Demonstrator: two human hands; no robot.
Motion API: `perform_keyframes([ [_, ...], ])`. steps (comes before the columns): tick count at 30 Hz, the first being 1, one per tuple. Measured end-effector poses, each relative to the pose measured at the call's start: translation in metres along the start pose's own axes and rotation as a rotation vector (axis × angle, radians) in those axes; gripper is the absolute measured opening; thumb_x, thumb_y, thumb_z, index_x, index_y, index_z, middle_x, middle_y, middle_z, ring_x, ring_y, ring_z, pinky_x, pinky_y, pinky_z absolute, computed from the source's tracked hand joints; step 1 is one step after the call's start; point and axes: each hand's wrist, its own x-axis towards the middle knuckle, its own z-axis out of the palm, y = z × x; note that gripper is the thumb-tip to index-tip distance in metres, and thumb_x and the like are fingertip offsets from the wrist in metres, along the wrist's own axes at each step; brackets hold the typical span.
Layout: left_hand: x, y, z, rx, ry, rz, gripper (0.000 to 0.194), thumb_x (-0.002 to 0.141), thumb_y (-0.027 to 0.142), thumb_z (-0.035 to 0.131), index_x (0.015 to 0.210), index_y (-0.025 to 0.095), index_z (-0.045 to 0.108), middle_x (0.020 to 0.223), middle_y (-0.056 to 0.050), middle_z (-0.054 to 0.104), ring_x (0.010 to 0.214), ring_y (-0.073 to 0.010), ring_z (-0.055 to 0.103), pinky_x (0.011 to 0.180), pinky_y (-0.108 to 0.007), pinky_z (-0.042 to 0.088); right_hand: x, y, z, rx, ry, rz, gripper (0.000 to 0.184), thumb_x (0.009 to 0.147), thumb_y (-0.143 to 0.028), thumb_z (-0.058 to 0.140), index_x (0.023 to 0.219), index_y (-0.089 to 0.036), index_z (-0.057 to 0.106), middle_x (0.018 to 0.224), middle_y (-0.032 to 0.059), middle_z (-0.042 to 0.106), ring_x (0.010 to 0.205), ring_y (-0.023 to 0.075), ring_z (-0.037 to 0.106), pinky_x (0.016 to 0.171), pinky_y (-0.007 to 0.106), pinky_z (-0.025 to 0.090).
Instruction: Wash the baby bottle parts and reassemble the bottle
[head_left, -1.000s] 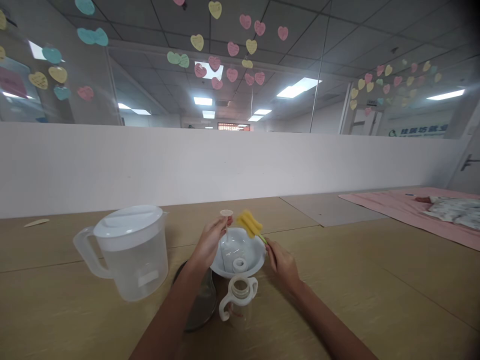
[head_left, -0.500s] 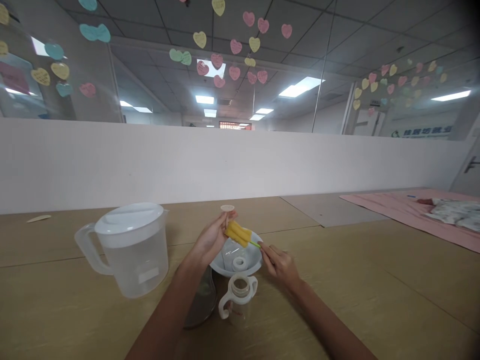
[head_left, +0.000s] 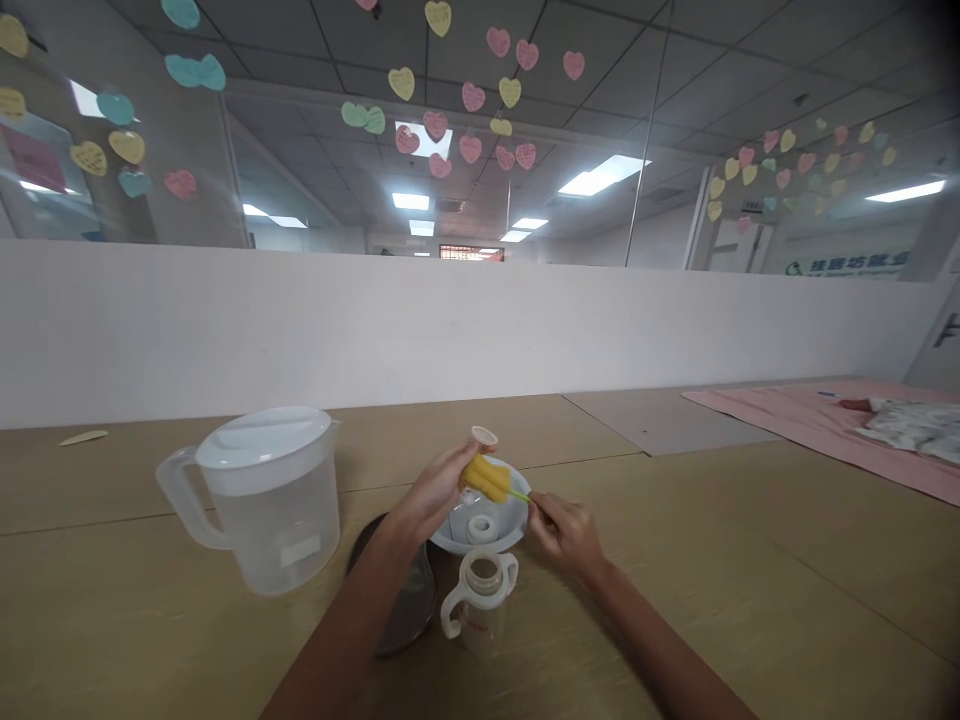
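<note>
My left hand [head_left: 435, 490] is closed on a small clear straw piece with a round cap [head_left: 484, 438], held over a white bowl [head_left: 480, 525]. My right hand [head_left: 562, 535] grips the thin green handle of a yellow sponge brush [head_left: 487, 480], whose sponge head presses against the straw piece. A white ring part [head_left: 481, 526] lies in the bowl. An open baby bottle with white handles [head_left: 478, 598] stands just in front of the bowl.
A clear lidded pitcher with water [head_left: 259, 500] stands to the left on the wooden table [head_left: 750, 580]. A dark round lid [head_left: 401, 600] lies under my left forearm. A pink mat with patterned cloth [head_left: 862, 430] lies far right. A white partition wall runs behind.
The sponge head came down from above the bowl onto the straw piece. My left hand tilted the piece to the right and lowered it slightly.
</note>
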Motion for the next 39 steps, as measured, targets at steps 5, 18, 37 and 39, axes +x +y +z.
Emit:
perform_keyframes([
  [5,-0.004,0.008,-0.001,-0.041,0.021,-0.036,0.035,0.080,0.042,0.051,0.100,0.015,0.061,0.114,-0.009,0.057,0.107,-0.0205,0.049,0.084,-0.027,0.039,-0.001,0.002,0.000,-0.081,-0.051,-0.130,0.024,0.083,-0.022,0.041,0.080,-0.016,0.064,0.056,0.0009,0.058,0.046,0.0076,0.048,0.052,0.020,0.033],
  [18,-0.001,0.011,-0.004,-0.265,0.063,-0.002,0.020,0.082,0.031,0.051,0.079,0.015,0.062,0.096,-0.007,0.063,0.112,-0.0194,0.046,0.101,-0.034,0.024,-0.001,0.003,0.002,-0.006,0.067,-0.191,0.015,0.080,-0.018,0.045,0.078,-0.015,0.060,0.055,-0.0001,0.057,0.046,0.0062,0.046,0.051,0.019,0.033],
  [37,-0.025,0.047,-0.058,1.409,0.329,-0.052,0.017,0.073,0.021,0.049,0.087,0.015,0.056,0.072,-0.004,0.065,0.065,-0.0156,0.061,0.061,-0.024,0.043,0.001,0.011,-0.006,-0.151,0.069,-0.274,0.015,0.080,-0.020,0.048,0.078,-0.015,0.061,0.055,-0.0007,0.058,0.047,0.0067,0.049,0.052,0.020,0.033],
  [39,-0.027,0.041,-0.064,1.495,0.266,-0.269,0.024,0.069,0.015,0.050,0.092,0.014,0.054,0.067,-0.004,0.066,0.058,-0.0153,0.061,0.054,-0.023,0.042,0.001,0.011,-0.006,-0.154,0.071,-0.271,0.015,0.081,-0.020,0.047,0.077,-0.015,0.061,0.055,-0.0004,0.058,0.048,0.0069,0.050,0.052,0.020,0.033],
])
